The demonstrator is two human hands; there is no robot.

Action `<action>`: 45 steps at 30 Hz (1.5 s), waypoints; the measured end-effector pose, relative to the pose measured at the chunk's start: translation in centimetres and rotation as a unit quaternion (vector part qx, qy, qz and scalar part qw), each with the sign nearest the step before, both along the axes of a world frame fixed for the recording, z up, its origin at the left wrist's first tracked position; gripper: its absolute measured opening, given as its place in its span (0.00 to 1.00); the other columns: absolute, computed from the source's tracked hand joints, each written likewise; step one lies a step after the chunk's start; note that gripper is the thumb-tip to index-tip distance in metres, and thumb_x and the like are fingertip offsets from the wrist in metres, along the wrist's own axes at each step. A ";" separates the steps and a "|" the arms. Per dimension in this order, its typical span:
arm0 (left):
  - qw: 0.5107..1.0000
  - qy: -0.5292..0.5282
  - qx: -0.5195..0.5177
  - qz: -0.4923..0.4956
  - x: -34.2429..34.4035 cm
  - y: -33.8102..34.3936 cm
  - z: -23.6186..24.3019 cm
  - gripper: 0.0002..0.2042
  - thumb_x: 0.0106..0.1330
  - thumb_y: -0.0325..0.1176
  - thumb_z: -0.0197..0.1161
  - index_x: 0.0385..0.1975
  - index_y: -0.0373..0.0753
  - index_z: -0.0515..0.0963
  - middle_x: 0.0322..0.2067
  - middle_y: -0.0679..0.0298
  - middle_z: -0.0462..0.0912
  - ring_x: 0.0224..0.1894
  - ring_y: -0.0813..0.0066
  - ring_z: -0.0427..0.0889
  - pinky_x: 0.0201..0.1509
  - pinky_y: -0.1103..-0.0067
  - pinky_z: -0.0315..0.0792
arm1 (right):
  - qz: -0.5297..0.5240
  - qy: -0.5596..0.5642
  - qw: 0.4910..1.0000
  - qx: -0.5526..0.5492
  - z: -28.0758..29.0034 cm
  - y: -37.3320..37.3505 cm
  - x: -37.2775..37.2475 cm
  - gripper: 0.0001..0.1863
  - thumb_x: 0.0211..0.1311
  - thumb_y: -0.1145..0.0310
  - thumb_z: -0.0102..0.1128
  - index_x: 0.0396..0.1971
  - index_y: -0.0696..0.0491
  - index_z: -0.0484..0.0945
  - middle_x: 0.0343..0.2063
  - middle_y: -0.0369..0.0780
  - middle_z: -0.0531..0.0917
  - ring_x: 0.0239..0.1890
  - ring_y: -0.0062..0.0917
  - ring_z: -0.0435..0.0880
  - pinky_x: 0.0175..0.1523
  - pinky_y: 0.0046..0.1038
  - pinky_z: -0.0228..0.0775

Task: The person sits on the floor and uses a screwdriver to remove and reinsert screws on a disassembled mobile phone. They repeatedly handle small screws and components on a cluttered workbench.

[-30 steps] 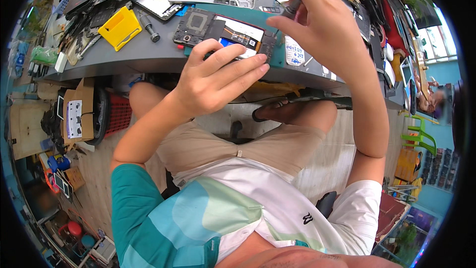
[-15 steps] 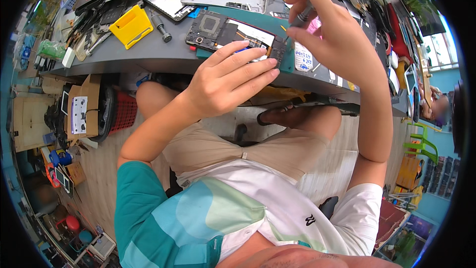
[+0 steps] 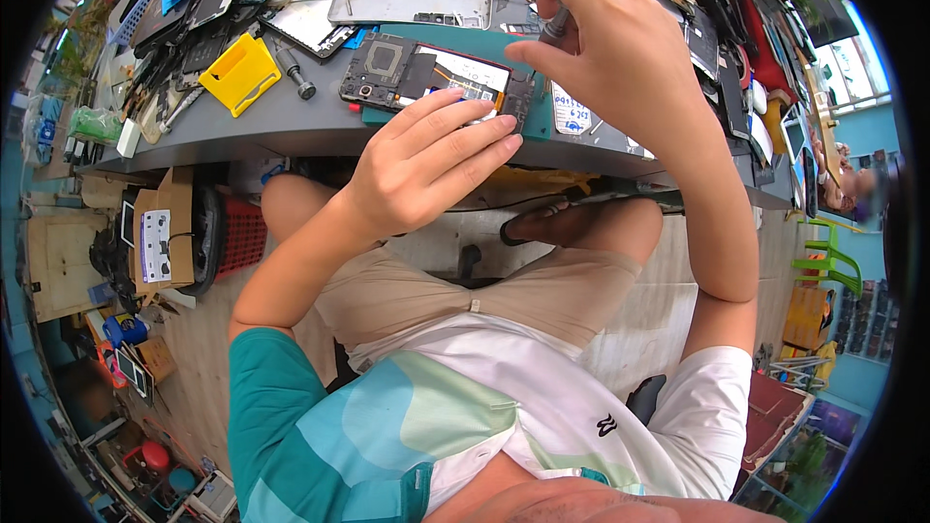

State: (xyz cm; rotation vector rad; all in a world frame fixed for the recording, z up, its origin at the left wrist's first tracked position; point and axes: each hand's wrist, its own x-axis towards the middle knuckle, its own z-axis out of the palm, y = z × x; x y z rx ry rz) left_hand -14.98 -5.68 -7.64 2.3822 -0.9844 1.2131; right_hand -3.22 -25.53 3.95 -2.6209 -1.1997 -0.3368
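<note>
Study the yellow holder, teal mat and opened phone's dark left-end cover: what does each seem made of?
Yellow holder: likely smooth plastic; even, bright colour.
Teal mat: perhaps matte rubber or silicone; flat, little shine.
Dark left-end cover: probably matte plastic; dull surface, though possibly coated metal.

Head view, left of a side-by-side fisheye pair: the lens looked steeply down from head height, close above the wearer's shirt [image 3: 407, 407], past the left hand [image 3: 412, 160] and right hand [image 3: 625, 44] to the desk [image 3: 310, 123] beyond.

Left hand [image 3: 397, 174] — fingers [image 3: 465, 139] straightened over opened phone [image 3: 423, 73], earlier curled.
</note>
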 end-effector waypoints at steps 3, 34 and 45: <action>1.000 0.003 -0.008 -0.003 0.0 0.0 0.1 0.15 0.62 0.27 0.67 0.47 0.35 0.90 0.51 0.57 0.91 0.54 0.58 0.90 0.63 0.59 0.82 | 0.088 0.017 0.993 0.076 -0.2 -0.7 0.0 0.23 0.62 0.65 0.80 0.52 0.51 0.77 0.37 0.41 0.89 0.33 0.30 0.90 0.38 0.32 0.79; 0.937 0.309 0.164 0.007 15.3 6.0 7.5 0.09 0.71 0.35 0.72 0.40 0.37 0.81 0.43 0.60 0.81 0.51 0.62 0.79 0.61 0.69 0.73 | 0.002 0.289 0.717 0.634 -9.6 -10.9 2.4 0.25 0.69 0.73 0.76 0.56 0.63 0.70 0.41 0.50 0.91 0.30 0.25 0.89 0.35 0.25 0.82; 0.929 0.356 -0.098 0.009 12.1 6.4 9.2 0.02 0.70 0.24 0.71 0.39 0.33 0.86 0.39 0.66 0.91 0.46 0.79 0.86 0.59 0.76 0.77 | -0.009 0.290 0.727 0.623 -9.6 -10.9 2.3 0.21 0.72 0.76 0.72 0.57 0.61 0.72 0.44 0.51 0.91 0.30 0.26 0.88 0.37 0.24 0.84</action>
